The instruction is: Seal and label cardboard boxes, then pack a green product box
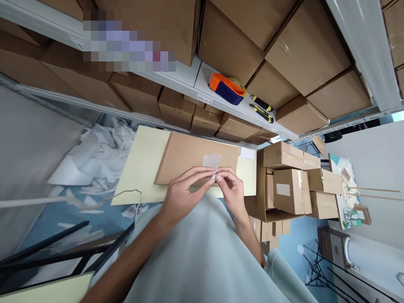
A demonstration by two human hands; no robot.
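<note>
My left hand and right hand meet above the near part of the box, wrists apart, fingertips together, pinching a whitish scrap. A pale patch shows on the box; whether the scrap joins it, I cannot tell. Beneath the box is a cream table; beyond it, a shelf; left of it, heaped paper; right, stacked cartons.
</note>
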